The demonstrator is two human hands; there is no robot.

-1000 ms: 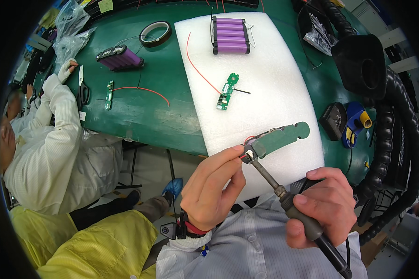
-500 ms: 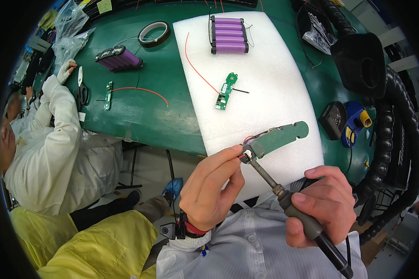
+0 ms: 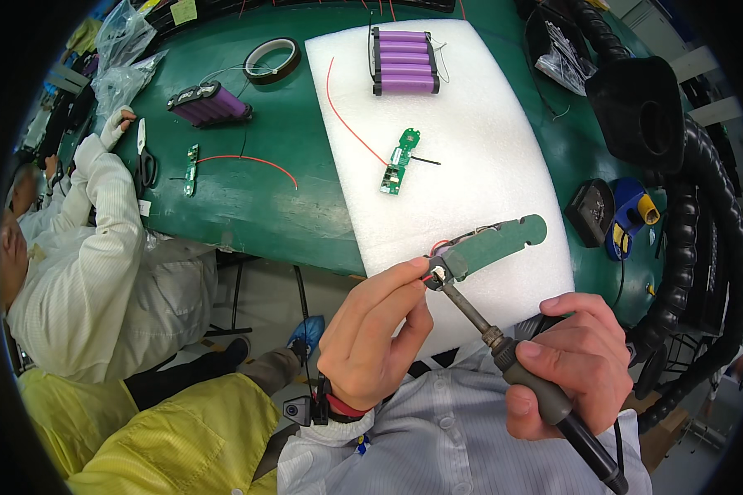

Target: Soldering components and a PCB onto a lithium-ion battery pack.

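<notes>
My left hand (image 3: 380, 330) is closed, its fingertips pinching the near end of a long green-faced part (image 3: 499, 246) with a dark end block and red and black wires. That part is above the white foam sheet (image 3: 487, 148); its underside is hidden. My right hand (image 3: 574, 367) grips a soldering iron (image 3: 545, 396) by its dark handle. The iron's tip meets a pale metal spot on the end block, beside my left fingertips. Farther up the foam lie a green circuit board (image 3: 398, 165) with a red and a black wire, and a purple battery pack (image 3: 404, 62).
To the left are another battery pack (image 3: 209, 105), a tape roll (image 3: 272, 62), scissors (image 3: 145, 161) and a second circuit board (image 3: 191, 169). A black fume hose nozzle (image 3: 636, 115) and a blue iron stand (image 3: 626, 210) stand at right. A co-worker's white sleeve (image 3: 111, 190) reaches in at left.
Almost nothing differs. Both hands, the soldering iron and the green-faced part keep their places, with the iron's tip still at the end block.
</notes>
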